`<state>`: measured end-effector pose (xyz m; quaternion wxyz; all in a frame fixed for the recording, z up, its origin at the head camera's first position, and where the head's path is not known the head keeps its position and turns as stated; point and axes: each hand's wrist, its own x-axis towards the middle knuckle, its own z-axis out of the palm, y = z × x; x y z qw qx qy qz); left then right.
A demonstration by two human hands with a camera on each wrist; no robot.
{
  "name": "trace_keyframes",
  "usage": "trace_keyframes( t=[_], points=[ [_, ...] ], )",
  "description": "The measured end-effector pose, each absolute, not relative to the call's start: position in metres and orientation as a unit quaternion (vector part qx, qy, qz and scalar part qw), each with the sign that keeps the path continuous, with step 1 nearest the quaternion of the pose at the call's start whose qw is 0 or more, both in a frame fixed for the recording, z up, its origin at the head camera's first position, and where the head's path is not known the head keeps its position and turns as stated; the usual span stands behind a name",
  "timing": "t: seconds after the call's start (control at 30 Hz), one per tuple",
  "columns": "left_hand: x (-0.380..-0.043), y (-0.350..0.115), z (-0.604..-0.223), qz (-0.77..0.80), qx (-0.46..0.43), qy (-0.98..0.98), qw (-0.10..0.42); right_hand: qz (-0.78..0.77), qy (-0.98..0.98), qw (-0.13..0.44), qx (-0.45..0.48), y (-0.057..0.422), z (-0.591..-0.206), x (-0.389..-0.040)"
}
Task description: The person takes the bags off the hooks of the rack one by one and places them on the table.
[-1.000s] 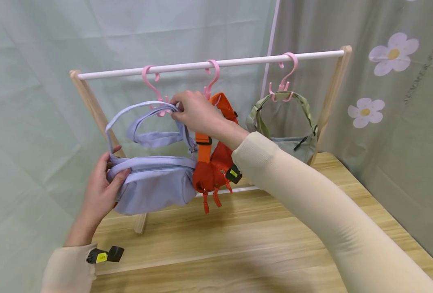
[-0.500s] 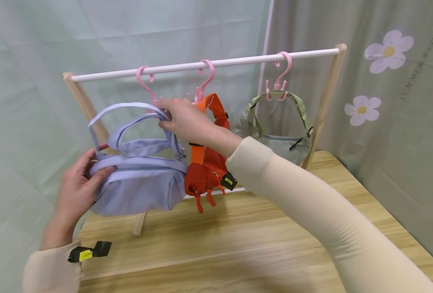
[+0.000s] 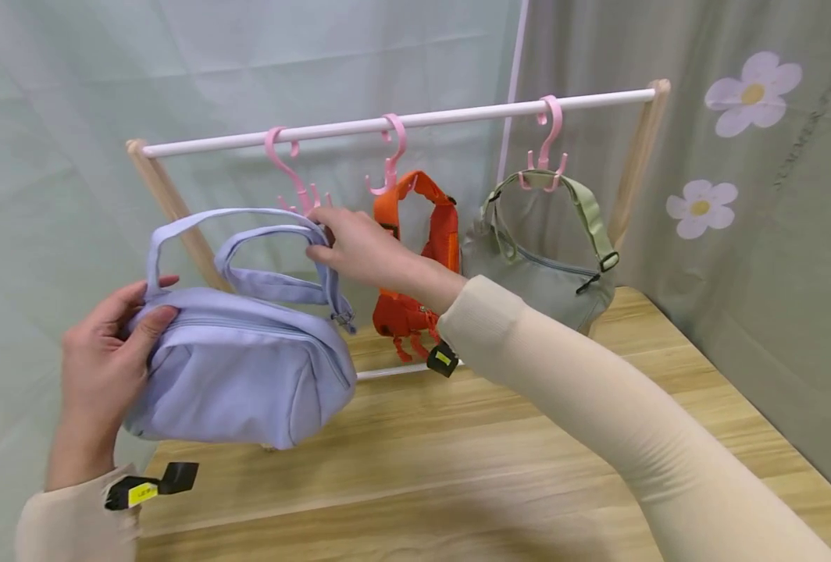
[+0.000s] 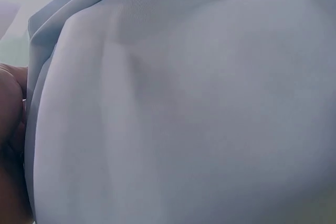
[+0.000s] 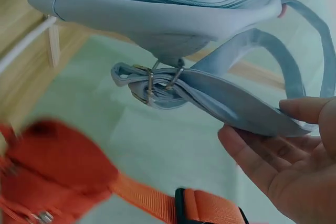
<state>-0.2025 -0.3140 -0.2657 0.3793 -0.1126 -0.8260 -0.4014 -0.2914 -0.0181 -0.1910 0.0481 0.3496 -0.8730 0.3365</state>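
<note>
Lavender bag (image 3: 226, 382) is held in front of the rack (image 3: 468, 115), zip (image 3: 236, 322) up, long axis kinda sideways, right end dipping; left end's gripped by the left hand (image 3: 109, 343), strap (image 3: 275, 286) pinched by the right hand (image 3: 366, 243).

Your sleeves (image 3: 619, 406) are cream, the right cuff (image 3: 482, 316) ribbed; each sleeve bears a black fitting (image 3: 178, 478) with yellow label (image 3: 143, 493).

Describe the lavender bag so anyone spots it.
Find the white rail above the wooden table. Toward its left end, the left hand and right hand hold the lavender bag. Unlike the orange bag and green bag, it's purple and held.
</note>
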Motion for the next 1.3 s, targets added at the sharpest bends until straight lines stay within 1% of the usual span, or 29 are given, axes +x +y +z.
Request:
trace_keyframes(
  t=[0.07, 0.33, 0.47, 0.53, 0.6, 0.67, 0.77, 0.87, 0.97, 1.1, 1.3],
  points=[
    [-0.202, -0.313, -0.266, -0.404, -0.110, -0.825, 0.380, 0.364, -0.862, 0.024, 0.351, -0.016, -0.197, -0.293],
    [-0.204, -0.306, -0.267, -0.443, -0.095, -0.807, 0.378, 0.463, -0.802, -0.104, 0.363, -0.004, -0.231, -0.298],
    [-0.205, -0.303, -0.267, -0.448, -0.084, -0.808, 0.374, 0.485, -0.785, -0.139, 0.359, 0.001, -0.245, -0.299],
    [-0.205, -0.302, -0.267, -0.446, -0.083, -0.810, 0.372, 0.486, -0.783, -0.145, 0.361, 0.004, -0.251, -0.299],
    [-0.206, -0.301, -0.268, -0.446, -0.083, -0.810, 0.373, 0.477, -0.786, -0.143, 0.367, 0.007, -0.255, -0.297],
    [-0.207, -0.301, -0.269, -0.442, -0.084, -0.810, 0.375, 0.460, -0.794, -0.124, 0.377, 0.012, -0.259, -0.293],
    [-0.209, -0.301, -0.270, -0.444, -0.080, -0.809, 0.377, 0.437, -0.813, -0.071, 0.379, 0.021, -0.262, -0.282],
    [-0.211, -0.301, -0.271, -0.451, -0.075, -0.805, 0.379, 0.434, -0.825, -0.017, 0.362, 0.028, -0.267, -0.269],
    [-0.212, -0.301, -0.271, -0.456, -0.067, -0.800, 0.384, 0.435, -0.831, 0.015, 0.346, 0.033, -0.275, -0.258],
    [-0.213, -0.299, -0.270, -0.463, -0.059, -0.794, 0.388, 0.446, -0.829, 0.030, 0.337, 0.034, -0.290, -0.251],
    [-0.216, -0.293, -0.270, -0.497, -0.054, -0.776, 0.384, 0.492, -0.818, 0.012, 0.299, 0.028, -0.307, -0.249]
  ],
)
